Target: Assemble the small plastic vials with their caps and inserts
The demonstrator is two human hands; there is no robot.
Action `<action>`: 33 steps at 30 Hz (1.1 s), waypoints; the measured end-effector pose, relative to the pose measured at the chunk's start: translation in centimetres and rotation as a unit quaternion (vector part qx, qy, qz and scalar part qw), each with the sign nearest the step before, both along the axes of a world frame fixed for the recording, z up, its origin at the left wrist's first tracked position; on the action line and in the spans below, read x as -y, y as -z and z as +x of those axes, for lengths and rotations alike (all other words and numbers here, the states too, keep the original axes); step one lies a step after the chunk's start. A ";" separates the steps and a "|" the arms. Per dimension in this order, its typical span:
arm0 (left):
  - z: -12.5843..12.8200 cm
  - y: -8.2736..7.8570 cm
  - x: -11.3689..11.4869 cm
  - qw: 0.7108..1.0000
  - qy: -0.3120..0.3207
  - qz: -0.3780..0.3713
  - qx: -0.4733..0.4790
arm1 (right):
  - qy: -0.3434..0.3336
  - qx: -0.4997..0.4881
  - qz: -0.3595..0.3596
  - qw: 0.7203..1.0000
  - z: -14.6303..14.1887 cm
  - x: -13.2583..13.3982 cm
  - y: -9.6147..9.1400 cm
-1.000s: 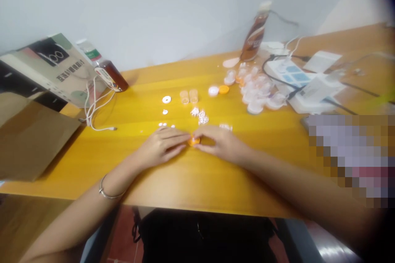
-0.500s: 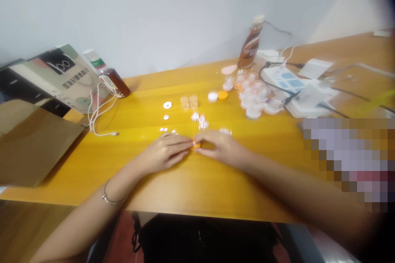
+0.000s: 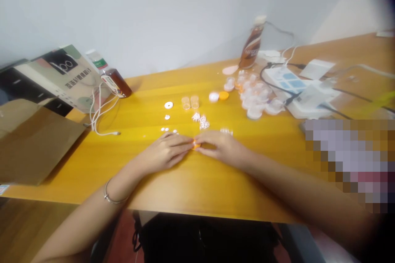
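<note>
Both hands pinch small orange cap [image 3: 196,145] at mid bench [image 3: 197,189]: left hand [image 3: 166,152] & right hand [image 3: 220,147] fingers clamped on it. Risk: cap tiny, uneven squeeze, could pop out, scatter white bits [image 3: 201,120] nearby.

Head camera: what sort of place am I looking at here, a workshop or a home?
Probably a home or small office desk used for light hand assembly, not a workshop. A yellow wooden table stands against a plain wall, with a power strip and drink bottles beside loose small plastic caps. Both hands pinch a small orange part.
</note>
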State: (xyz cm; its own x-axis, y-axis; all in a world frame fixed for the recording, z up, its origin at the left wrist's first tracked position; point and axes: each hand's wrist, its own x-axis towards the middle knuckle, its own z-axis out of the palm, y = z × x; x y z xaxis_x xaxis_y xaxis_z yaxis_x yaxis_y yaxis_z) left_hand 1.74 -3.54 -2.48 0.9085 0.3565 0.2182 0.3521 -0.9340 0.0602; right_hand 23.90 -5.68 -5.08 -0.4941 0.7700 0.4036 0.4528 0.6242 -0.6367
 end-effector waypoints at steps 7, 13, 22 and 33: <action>0.0 -0.2 0.0 1.000 -0.004 -0.006 0.022 | 0.005 0.014 0.008 1.000 0.0 0.1 -0.2; -0.1 0.0 0.0 1.000 -0.005 0.001 -0.009 | 0.000 0.020 0.019 1.000 0.1 0.0 -0.2; -0.1 0.1 0.1 1.000 -0.009 0.002 -0.028 | 0.003 0.017 0.037 0.999 0.0 0.1 0.1; -0.1 0.1 0.2 0.999 -0.013 0.017 -0.043 | 0.003 0.020 0.080 0.997 0.0 -0.1 0.4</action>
